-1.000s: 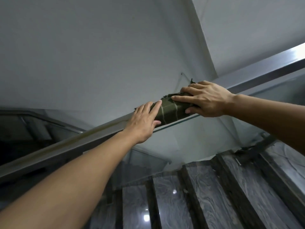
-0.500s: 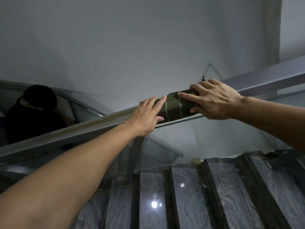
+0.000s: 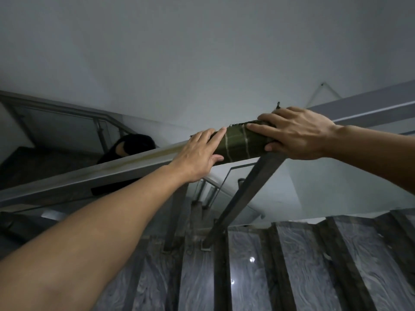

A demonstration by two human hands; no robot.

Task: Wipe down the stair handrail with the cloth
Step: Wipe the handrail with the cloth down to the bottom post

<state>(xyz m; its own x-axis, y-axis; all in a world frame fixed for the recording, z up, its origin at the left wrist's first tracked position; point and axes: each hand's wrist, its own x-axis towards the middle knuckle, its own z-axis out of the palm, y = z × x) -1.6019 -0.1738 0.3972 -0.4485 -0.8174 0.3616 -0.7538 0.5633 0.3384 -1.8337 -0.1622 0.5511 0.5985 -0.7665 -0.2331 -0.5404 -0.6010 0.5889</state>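
A dark green cloth (image 3: 238,144) with pale stripes is wrapped over the top of the metal stair handrail (image 3: 107,173), which slopes up from lower left to upper right. My left hand (image 3: 199,156) presses on the cloth's left end, fingers flat on top and thumb on the near side. My right hand (image 3: 294,133) clamps the cloth's right end onto the rail, thumb underneath. A yellowish streak runs along the rail to the left of the cloth.
A slanted metal post (image 3: 242,200) drops from the rail beneath the cloth to the marble steps (image 3: 247,272). Glass panels fill the railing. A person in dark clothes (image 3: 132,147) is on the lower flight behind the rail. White walls rise above.
Both hands have kept their hold on the cloth on the rail. The view has swung, bringing the slanted post, the lower flight and the person in dark clothes into sight.
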